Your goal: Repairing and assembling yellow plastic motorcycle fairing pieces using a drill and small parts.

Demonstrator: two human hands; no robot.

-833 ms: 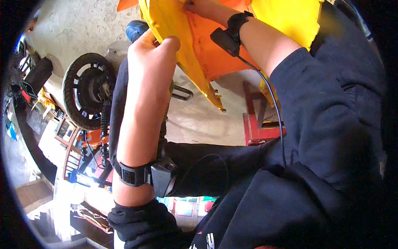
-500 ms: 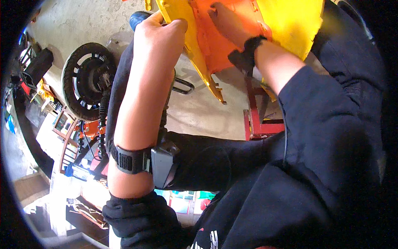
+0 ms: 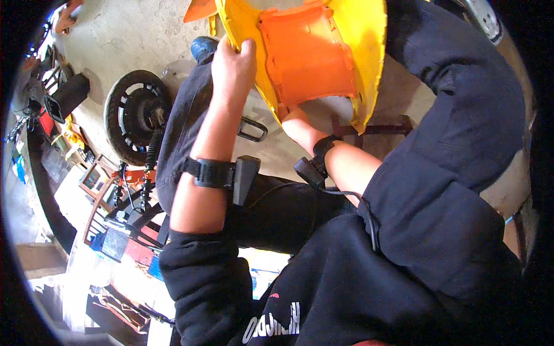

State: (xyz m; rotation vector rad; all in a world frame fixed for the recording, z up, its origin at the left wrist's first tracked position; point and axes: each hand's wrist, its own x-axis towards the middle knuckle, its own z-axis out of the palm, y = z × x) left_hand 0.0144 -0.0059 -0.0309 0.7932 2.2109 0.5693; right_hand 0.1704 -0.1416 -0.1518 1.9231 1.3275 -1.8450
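Observation:
A curved plastic body panel with yellow sides [image 3: 366, 52] and an orange middle section [image 3: 309, 55] is held up at the top of the view. My left hand [image 3: 234, 66] grips its left yellow edge, thumb on the near side and fingers wrapped behind. At the panel's lower left corner, where orange meets yellow, is my right hand [image 3: 293, 118]; its fingers are hidden by the panel, so their grip does not show. Small tabs line the seams of the orange section. Each wrist wears a black strap with a boxy device.
A black-tyred wheel [image 3: 137, 115] with shock absorbers stands to the left. Beneath the panel is a dark red metal frame [image 3: 381, 128]. Another orange piece [image 3: 199, 10] lies at the top. Wooden furniture and assorted parts crowd the far left; my bent legs flank the panel.
The panel has shifted left and tilted, showing more of its orange section. My right hand has moved from the orange surface down to the lower left corner. My left hand keeps its edge grip.

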